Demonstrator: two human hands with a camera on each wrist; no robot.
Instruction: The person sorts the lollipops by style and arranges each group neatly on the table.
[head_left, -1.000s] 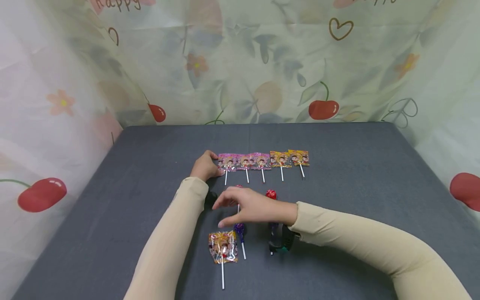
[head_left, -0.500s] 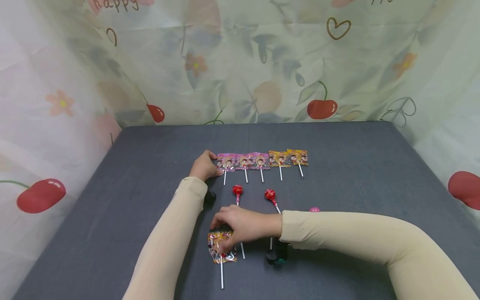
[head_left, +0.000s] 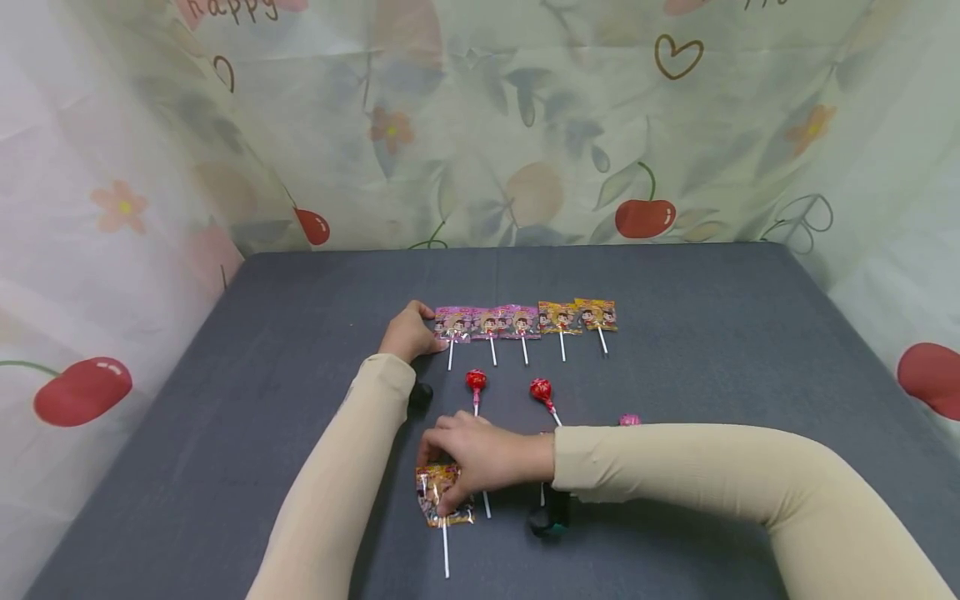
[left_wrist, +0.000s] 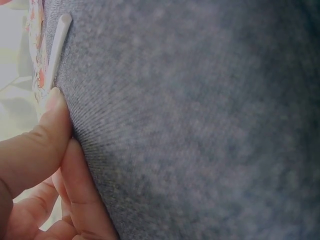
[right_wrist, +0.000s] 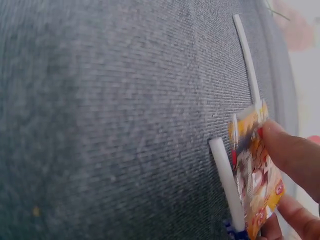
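Note:
In the head view, a row of flat-wrapped lollipops lies on the dark table: pink-wrapped ones on the left, two orange-wrapped ones (head_left: 558, 318) on the right. My left hand (head_left: 408, 333) holds the left edge of the leftmost pink-wrapped lollipop (head_left: 453, 323), fingers at its upper corner and thumb at its lower one. Nearer the front, my right hand (head_left: 480, 454) pinches another orange-wrapped lollipop (head_left: 429, 492) by its wrapper, its white stick pointing toward me. In the right wrist view the thumb presses on this wrapper (right_wrist: 257, 175), with other fingers at its far side.
Two red ball lollipops (head_left: 476, 380) (head_left: 541, 390) lie between the row and my right arm. A pink ball lollipop (head_left: 630, 419) shows behind the right sleeve (head_left: 675, 462). A white stick with blue wrapping (right_wrist: 227, 185) lies beside the held lollipop. A patterned curtain (head_left: 480, 125) stands behind the table (head_left: 697, 333).
My right hand has moved down toward me and taken hold of the front orange-wrapped lollipop, uncovering the red ball lollipops. My left hand has stayed at the pink-wrapped lollipop.

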